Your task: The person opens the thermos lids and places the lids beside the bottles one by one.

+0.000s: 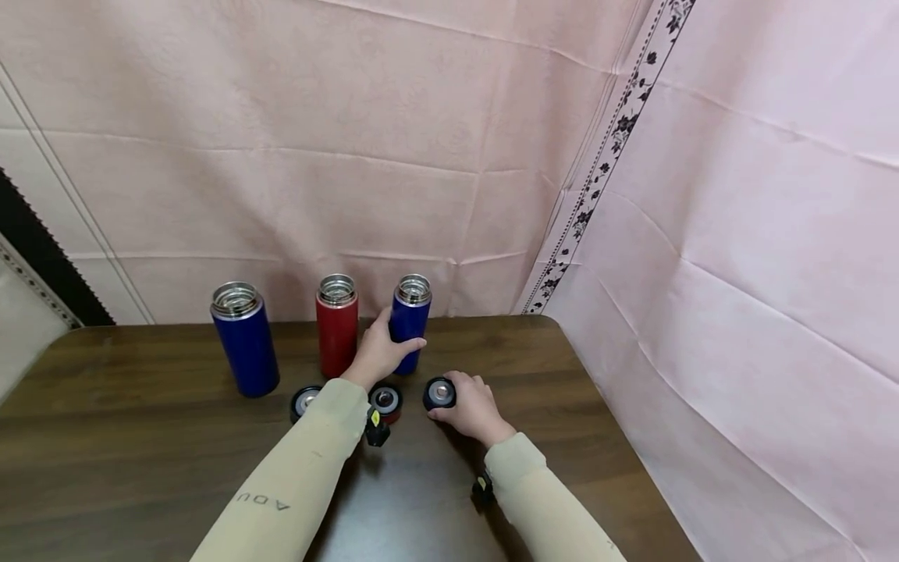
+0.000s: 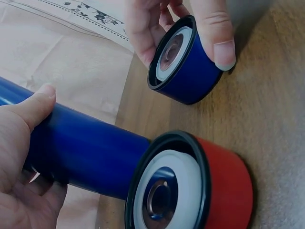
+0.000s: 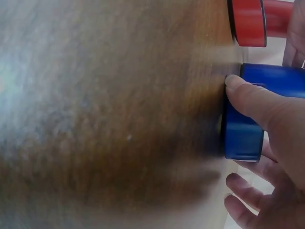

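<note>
My left hand (image 1: 379, 351) grips a slim blue thermos bottle (image 1: 410, 316) that stands upright with its steel mouth uncovered. In the left wrist view the thumb lies along one side of the blue body and the fingers wrap the other. My right hand (image 1: 475, 406) pinches a blue lid (image 1: 439, 393) between thumb and fingers; its hollow underside faces up, close to the table. Between the hands lies a red lid (image 2: 226, 186), also underside up, in front of the slim bottle. A red thermos bottle (image 1: 337, 332) stands uncapped just left of my left hand.
A wider blue thermos bottle (image 1: 246, 343) stands uncapped at the left. Another lid (image 1: 304, 401) lies underside up, partly hidden by my left sleeve. Behind the wooden table (image 1: 140, 460) hangs a pink cloth (image 1: 281, 156), and more cloth closes the right side.
</note>
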The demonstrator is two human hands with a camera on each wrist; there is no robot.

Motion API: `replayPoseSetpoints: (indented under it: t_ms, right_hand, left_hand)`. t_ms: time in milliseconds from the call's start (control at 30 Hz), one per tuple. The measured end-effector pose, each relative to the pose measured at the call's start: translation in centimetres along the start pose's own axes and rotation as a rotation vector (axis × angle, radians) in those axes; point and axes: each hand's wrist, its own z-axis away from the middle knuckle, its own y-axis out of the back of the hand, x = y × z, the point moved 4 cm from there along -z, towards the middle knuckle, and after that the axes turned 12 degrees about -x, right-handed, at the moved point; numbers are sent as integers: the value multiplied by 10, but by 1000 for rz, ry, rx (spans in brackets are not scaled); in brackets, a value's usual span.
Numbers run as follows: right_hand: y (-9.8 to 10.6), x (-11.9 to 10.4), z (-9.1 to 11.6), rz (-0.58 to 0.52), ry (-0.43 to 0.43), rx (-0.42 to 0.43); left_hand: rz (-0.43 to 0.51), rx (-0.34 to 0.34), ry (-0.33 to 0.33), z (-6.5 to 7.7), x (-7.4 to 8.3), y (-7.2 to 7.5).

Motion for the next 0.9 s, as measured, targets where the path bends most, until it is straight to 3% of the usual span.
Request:
replayPoseSetpoints:
  t_ms: [267,533,633,767,900]
  right_hand:
    - [-4,-5,-2,-23,-4,-21]
    - [-4,-18,-13,-55,3,-11]
    - [-7,-16,-13,-45,-8,-7]
    - [-11,-9,-8,-21,-2,9]
    - [-4,-6,8,45,50,52]
  left_hand:
    - [-1,-4,23,3,-4,5]
    - [-47,52,9,4,-2,19]
    - [-58,53,8,7,2,15]
    - [-97,0,8,21,11,9]
    - [-217,-71,-48,51,26,3]
